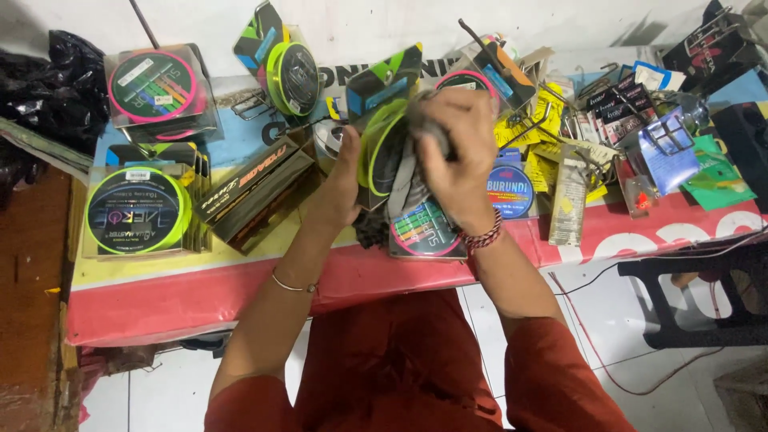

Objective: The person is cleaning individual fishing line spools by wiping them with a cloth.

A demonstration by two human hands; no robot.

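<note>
Two hands meet over the table's middle: your left hand [346, 180] braces a lime-rimmed line spool [382, 152] from its nine o'clock side, fingers pressed to the pack, while your right hand [458, 152] is clenched around a grey cloth [410, 180] at the spool's three o'clock, touching it.
</note>
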